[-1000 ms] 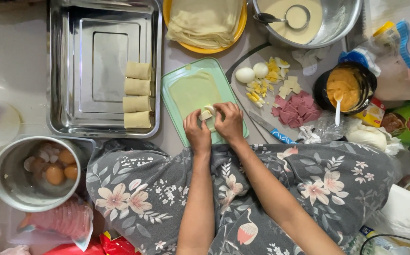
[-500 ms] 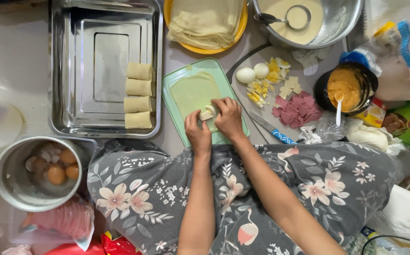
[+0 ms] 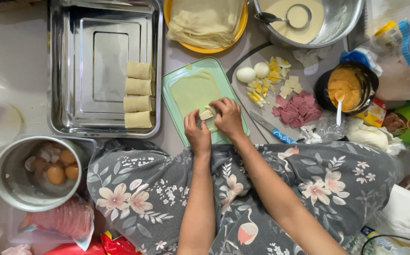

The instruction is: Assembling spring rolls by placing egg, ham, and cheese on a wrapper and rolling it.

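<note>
Head view, from largest to smallest: a floral grey garment [image 3: 243, 198] covers the lap across the lower frame, and a steel baking tray [image 3: 72, 71] fills the area at ten o'clock, with four rolled wrappers [image 3: 138, 94] stacked in a column along its right side. At twelve o'clock sit a yellow plate of thin crepes [image 3: 207, 21] and, just to its right, a steel bowl of pale batter [image 3: 309, 21] with a ladle in it. A steel pot of eggs [image 3: 35, 172] sits at eight o'clock. A cutting board [image 3: 280, 94] at two o'clock carries boiled eggs, cheese squares and pink ham pieces. At the centre lies a green tray [image 3: 200, 99] with a flat crepe [image 3: 193, 92] spread on it. The left hand [image 3: 198, 134] and right hand [image 3: 227, 115] meet at the crepe's near edge, fingers curled and pinching a small pale filling piece [image 3: 206, 114] together with the wrapper's edge, thumbs nearly touching each other.
</note>
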